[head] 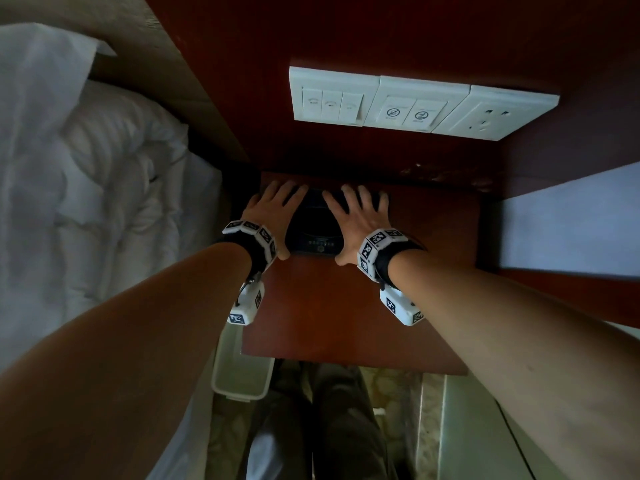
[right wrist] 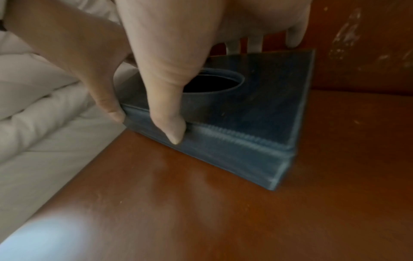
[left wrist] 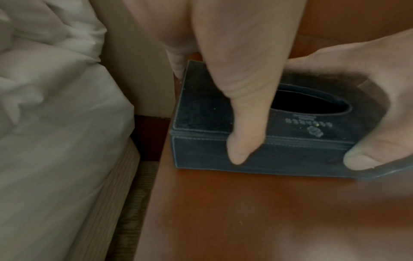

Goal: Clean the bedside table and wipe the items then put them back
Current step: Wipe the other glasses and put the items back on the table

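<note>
A dark blue leather tissue box [head: 313, 230] with an oval opening lies at the back left of the reddish wooden bedside table [head: 346, 306]. My left hand [head: 270, 213] grips its left end, thumb [left wrist: 243, 141] on the front face and fingers over the far edge. At the right end my right hand [head: 353, 226] holds the tissue box [right wrist: 245, 114] the same way, thumb [right wrist: 170, 123] pressed on the front side. In the left wrist view the tissue box [left wrist: 201, 109] shows pale stitching and a small printed logo. Its right end is blurred.
White switch plates and a socket [head: 415, 105] sit on the wooden wall panel above the table. A bed with a white duvet [head: 86, 202] lies close on the left. A white bin [head: 239, 372] stands on the floor at the table's front left corner.
</note>
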The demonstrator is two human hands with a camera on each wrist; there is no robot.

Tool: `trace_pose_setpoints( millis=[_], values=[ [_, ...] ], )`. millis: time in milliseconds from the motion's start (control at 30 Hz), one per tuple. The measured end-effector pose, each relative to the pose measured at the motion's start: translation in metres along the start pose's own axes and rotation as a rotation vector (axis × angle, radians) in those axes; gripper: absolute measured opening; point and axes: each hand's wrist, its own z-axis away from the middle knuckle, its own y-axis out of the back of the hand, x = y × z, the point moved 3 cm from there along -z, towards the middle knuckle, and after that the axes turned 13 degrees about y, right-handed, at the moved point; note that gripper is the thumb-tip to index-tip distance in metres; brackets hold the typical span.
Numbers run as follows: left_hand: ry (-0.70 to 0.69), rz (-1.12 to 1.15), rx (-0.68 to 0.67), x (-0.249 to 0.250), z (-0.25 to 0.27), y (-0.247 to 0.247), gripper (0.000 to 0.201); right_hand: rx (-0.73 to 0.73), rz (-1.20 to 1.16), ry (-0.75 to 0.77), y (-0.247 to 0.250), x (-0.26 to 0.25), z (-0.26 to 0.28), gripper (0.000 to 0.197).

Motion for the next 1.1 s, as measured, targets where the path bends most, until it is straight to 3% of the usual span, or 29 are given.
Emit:
trace_pose_setpoints(
  millis=[300,1100],
  values=[
    [-0.023,0.022,0.034,-0.006,-0.013,0.001,0.139,0.006,-0.224,-0.052,-0.006,0.015,0.002,0.130],
    [0.017,0.001,-0.002,-0.008,-0.029,0.010,0.145,0.058,-0.229,-0.038,-0.004,0.026,-0.014,0.131]
  ],
)
